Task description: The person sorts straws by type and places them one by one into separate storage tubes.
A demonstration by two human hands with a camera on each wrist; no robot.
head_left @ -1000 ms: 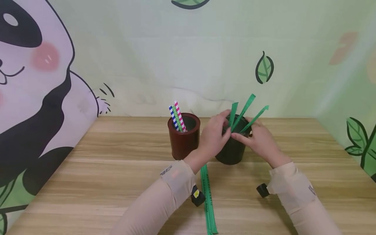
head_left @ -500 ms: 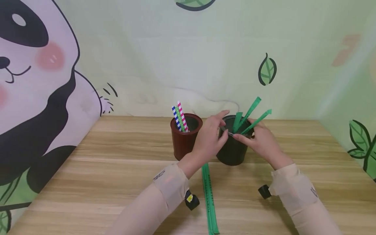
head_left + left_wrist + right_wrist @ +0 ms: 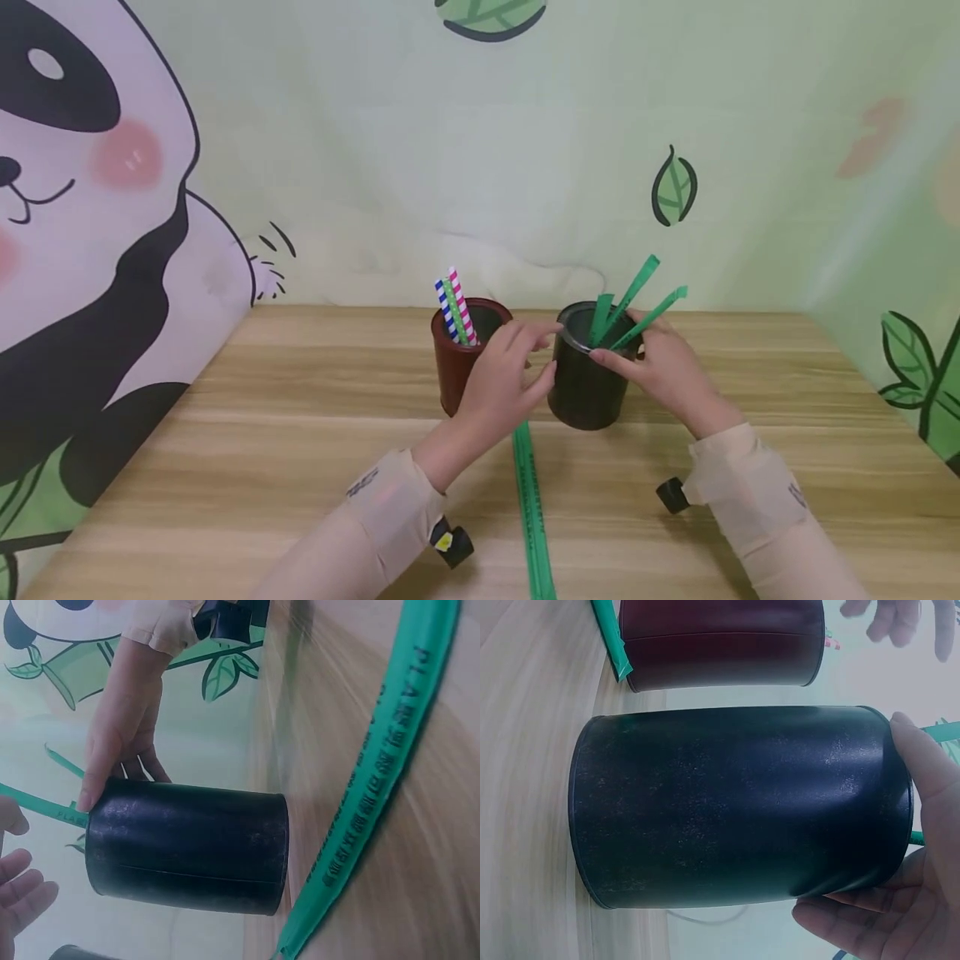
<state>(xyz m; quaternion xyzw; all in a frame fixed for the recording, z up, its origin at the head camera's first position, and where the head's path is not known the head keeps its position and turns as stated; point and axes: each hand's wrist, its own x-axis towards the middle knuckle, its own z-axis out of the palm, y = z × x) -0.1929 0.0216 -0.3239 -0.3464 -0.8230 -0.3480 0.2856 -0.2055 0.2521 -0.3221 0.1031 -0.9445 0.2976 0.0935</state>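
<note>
My right hand [image 3: 671, 367] holds the black pen cup [image 3: 588, 392] at its top, thumb on the front rim and fingers round the right side. Several straws in green wrappers [image 3: 632, 287] lean out of this cup, one standing lower than the others. To the left, my left hand [image 3: 502, 371] is off the black cup, its fingers loosely bent with nothing in them. It partly covers a reddish-brown pen cup [image 3: 453, 375], which bears blue, green and pink patterned straws [image 3: 461, 312]. The left wrist view shows the black cup [image 3: 187, 847] upright on the table, right thumb at its rim.
More green-wrapped straws [image 3: 532, 508] lie lengthwise on the wooden table [image 3: 300, 467], between my forearms. A wall with a printed panda [image 3: 150, 242] and leaves rises behind the table's back edge. Small black wrist cameras [image 3: 673, 495] stick out from both sleeves.
My left hand has let go at the black cup's rim and moved left, towards the brown cup. The leftmost green straw has sunk lower into the black cup. My right hand keeps its grip.
</note>
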